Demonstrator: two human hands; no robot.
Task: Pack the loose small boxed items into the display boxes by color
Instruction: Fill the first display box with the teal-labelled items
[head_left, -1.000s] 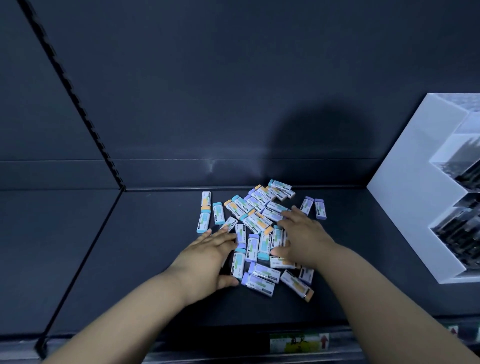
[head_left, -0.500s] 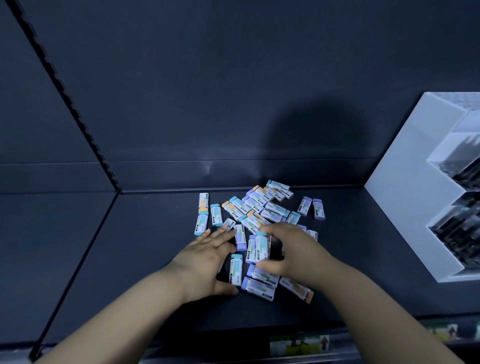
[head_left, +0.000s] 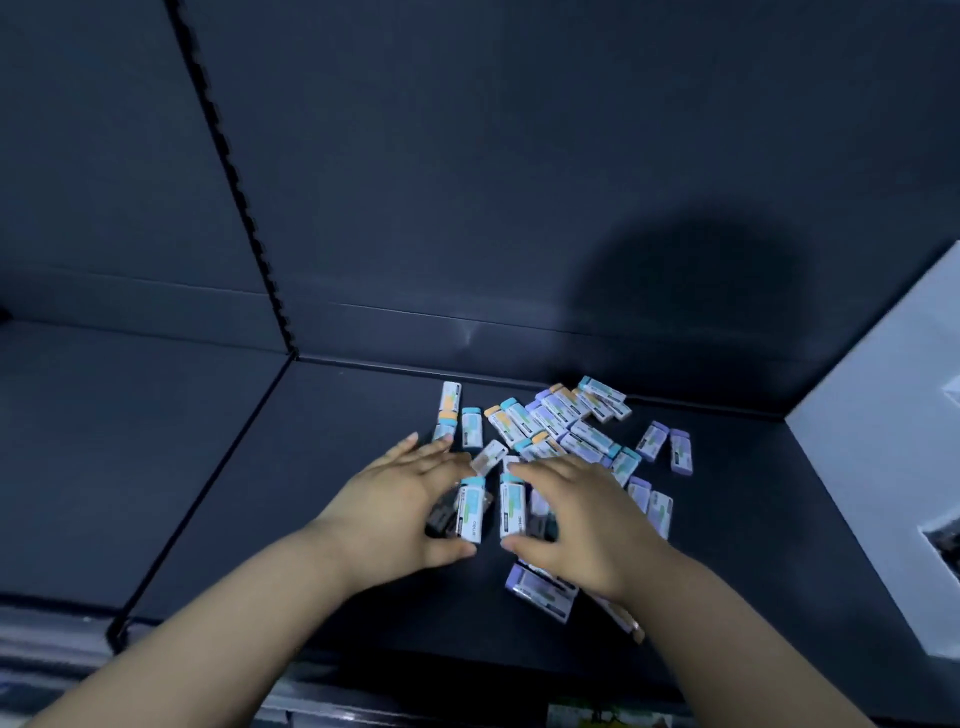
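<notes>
**Inspector:** Boxes are lying loose in a heap (head_left: 558, 426) on the dark shelf (head_left: 322, 467), some overlapping, with caps in blue, purple and orange. Two purple-capped ones (head_left: 667, 446) are sitting apart to the right of the heap.

**Clerk:** And the hands?

**Inspector:** The left hand (head_left: 400, 504) is curving around a blue-capped box (head_left: 471, 509), thumb touching its near end, fingers spread along its far side. The right hand (head_left: 582, 519) is cupping a second blue-capped box (head_left: 511, 506) just beside the first, thumb at its near end, fingers arching over it. I cannot tell whether either box is leaving the shelf.

**Clerk:** The display box?

**Inspector:** A white display box (head_left: 883, 447) is standing at the right edge, well apart from the hands. A purple-capped box (head_left: 540, 592) is lying under the right wrist.
</notes>
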